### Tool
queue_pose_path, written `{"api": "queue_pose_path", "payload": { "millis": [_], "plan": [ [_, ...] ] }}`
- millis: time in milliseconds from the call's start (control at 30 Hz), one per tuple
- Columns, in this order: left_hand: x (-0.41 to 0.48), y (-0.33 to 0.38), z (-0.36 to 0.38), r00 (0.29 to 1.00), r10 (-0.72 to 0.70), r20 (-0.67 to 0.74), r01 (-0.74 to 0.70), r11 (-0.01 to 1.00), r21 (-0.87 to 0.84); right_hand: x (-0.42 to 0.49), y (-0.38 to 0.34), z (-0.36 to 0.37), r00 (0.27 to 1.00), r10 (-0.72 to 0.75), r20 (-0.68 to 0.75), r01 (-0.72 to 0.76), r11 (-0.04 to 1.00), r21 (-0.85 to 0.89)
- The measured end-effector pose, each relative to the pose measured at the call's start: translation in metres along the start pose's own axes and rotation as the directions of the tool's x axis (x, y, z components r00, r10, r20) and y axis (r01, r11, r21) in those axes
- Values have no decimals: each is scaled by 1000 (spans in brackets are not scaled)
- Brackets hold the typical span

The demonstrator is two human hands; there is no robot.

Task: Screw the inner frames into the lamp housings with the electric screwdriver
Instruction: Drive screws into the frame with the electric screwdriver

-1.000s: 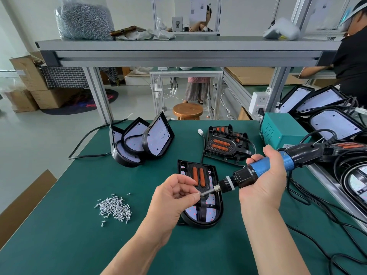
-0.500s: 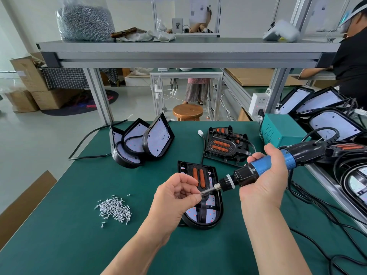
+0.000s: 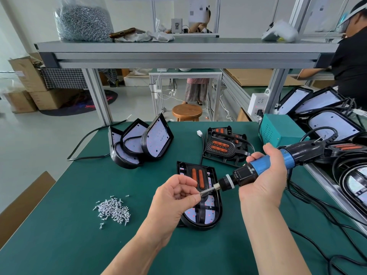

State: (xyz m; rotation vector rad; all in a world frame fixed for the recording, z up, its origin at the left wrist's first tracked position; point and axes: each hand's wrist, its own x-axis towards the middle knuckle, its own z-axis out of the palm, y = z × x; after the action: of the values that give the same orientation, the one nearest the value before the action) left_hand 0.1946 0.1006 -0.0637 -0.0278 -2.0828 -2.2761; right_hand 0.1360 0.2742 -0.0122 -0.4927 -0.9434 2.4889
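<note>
A black lamp housing (image 3: 213, 217) with its inner frame (image 3: 196, 175), marked by two orange strips, lies flat on the green mat in front of me. My right hand (image 3: 262, 183) grips the blue-and-black electric screwdriver (image 3: 258, 169), held tilted above the housing with its bit pointing left. My left hand (image 3: 176, 199) is curled, thumb and forefinger pinching at the bit tip; a screw there is too small to make out.
A heap of loose screws (image 3: 113, 210) lies to the left. Stacked housings (image 3: 139, 143) stand at the back left, more inner frames (image 3: 224, 145) behind. A green box (image 3: 278, 130), black cables (image 3: 317, 211) and further lamps (image 3: 353, 181) crowd the right. Another person (image 3: 351, 56) works far right.
Almost nothing differs. The screwdriver and both hands stay in the same place, the left fingers still at the bit tip.
</note>
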Motion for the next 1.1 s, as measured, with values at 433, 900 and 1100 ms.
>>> {"api": "queue_pose_path", "payload": {
  "millis": [433,900,1100],
  "plan": [
    [-10,-1,11,961,265,-73,-218,897,385,1,3,-3,999,17,-37,-18,1000,-10],
    [-12,-10,16,836,549,1,-416,631,655,6,8,-6,996,48,-74,-49,999,-17],
    [-9,-13,10,874,484,-44,-348,686,639,12,9,-2,996,35,-76,-36,999,-18]
  ]
}}
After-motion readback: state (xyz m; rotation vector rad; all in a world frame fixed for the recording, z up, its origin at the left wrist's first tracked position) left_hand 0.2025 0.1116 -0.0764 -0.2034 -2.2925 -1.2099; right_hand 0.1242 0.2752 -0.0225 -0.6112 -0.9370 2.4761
